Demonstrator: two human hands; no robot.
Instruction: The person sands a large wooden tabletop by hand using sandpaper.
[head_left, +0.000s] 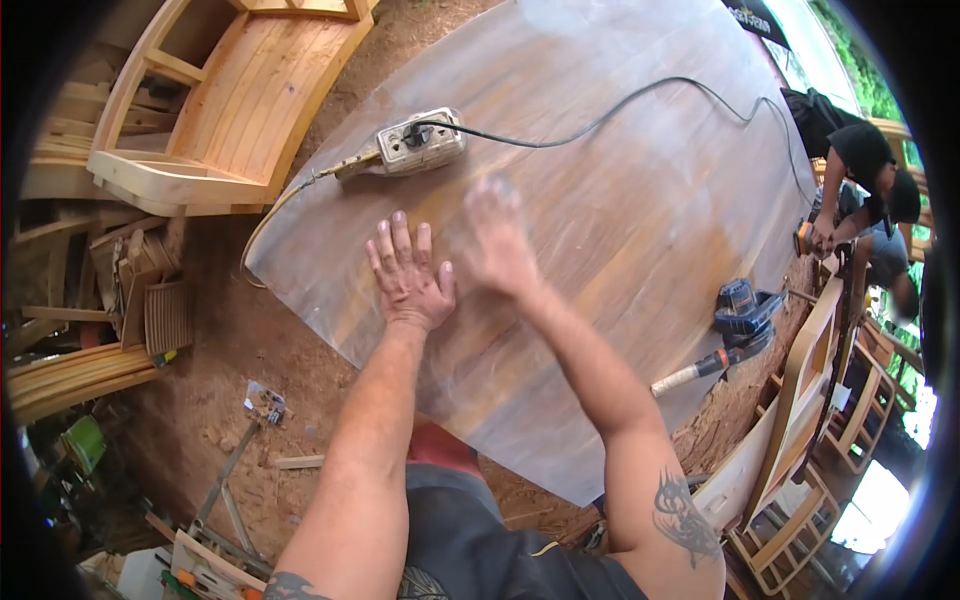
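Observation:
A broad wooden board [590, 250], coated with whitish dust, lies in front of me. My left hand [408, 285] rests flat on it with the fingers spread. Beside it, over the same surface, my right hand [500, 240] is smeared by motion. Its fingertips look greyish, and whether it holds anything cannot be made out. Just beyond my hands a power outlet box [425, 145] sits on the board, with a black plug in it. Towards the right edge lies a blue power sander [742, 310] with a hose stub attached.
A black cord [610, 110] runs from the outlet box across the board to the right. At far right another person [865, 170] bends over an orange power tool [803, 238]. A wooden bench frame [230, 110] stands at upper left, above stacked planks [80, 380].

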